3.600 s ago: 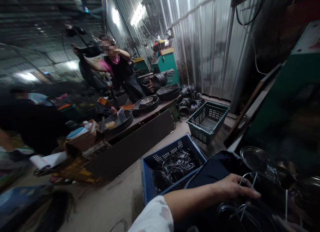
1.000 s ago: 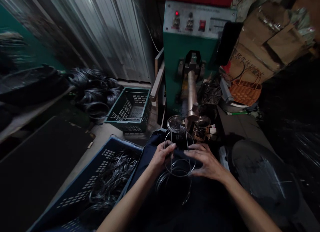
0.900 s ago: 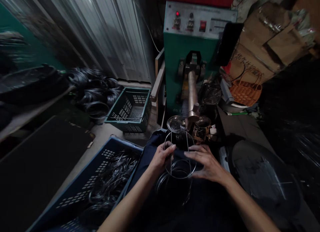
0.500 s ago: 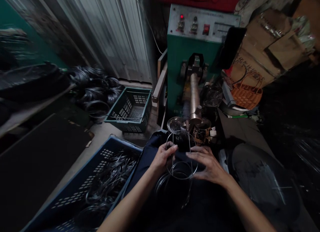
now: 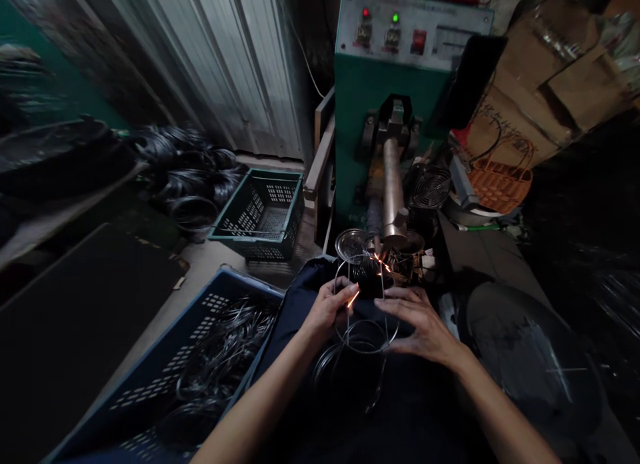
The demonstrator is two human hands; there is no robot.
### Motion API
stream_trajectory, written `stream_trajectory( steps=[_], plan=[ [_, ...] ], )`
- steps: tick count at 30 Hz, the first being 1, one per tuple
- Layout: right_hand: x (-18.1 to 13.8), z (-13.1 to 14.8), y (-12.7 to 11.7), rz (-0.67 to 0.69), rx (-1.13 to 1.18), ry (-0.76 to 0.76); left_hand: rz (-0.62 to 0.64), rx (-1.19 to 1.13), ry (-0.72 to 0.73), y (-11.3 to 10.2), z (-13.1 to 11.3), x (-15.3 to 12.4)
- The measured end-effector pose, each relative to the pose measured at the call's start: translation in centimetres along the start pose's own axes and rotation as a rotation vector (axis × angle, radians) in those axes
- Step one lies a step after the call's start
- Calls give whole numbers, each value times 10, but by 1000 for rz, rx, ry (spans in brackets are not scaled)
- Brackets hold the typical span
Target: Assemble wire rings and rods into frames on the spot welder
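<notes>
My left hand (image 5: 327,309) and my right hand (image 5: 419,321) both grip a wire frame (image 5: 364,311) made of thin rings joined by straight wires. The frame's far ring sits under the copper arm (image 5: 393,187) of a green welding machine (image 5: 395,84). Orange sparks (image 5: 377,264) fly where the wire meets the electrode, and one streak shows by my left fingers. More loose wire rings (image 5: 345,377) lie on the dark cloth in my lap.
A blue crate (image 5: 165,377) of wire rings stands at lower left, an empty green crate (image 5: 263,214) beyond it, coils of wire (image 5: 185,171) by the corrugated wall. A small fan (image 5: 429,185), a wicker basket (image 5: 500,184), cardboard boxes and a dark round tray (image 5: 530,364) are to the right.
My view swung from the workshop floor to the machine. In the last second, I pushed the frame slightly toward the electrode, the green lamp lit and sparks appeared.
</notes>
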State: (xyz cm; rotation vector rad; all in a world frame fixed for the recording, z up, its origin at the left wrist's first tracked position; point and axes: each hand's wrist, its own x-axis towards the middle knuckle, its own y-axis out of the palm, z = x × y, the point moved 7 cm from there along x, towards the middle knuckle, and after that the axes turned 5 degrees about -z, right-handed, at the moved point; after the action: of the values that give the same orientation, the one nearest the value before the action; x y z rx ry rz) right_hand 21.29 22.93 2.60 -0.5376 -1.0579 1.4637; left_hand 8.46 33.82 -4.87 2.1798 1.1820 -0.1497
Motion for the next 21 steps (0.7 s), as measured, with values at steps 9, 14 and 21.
stream_trajectory(
  steps=[9,14,21],
  plan=[
    [11,-12,-11,-17,-48,42,-19,64,-9,2,-18,13],
    [48,-84,-43,-285,227,233,0,82,91,4,-50,59],
    [118,-121,-24,-200,494,405,-14,103,188,5,-79,99]
  ],
)
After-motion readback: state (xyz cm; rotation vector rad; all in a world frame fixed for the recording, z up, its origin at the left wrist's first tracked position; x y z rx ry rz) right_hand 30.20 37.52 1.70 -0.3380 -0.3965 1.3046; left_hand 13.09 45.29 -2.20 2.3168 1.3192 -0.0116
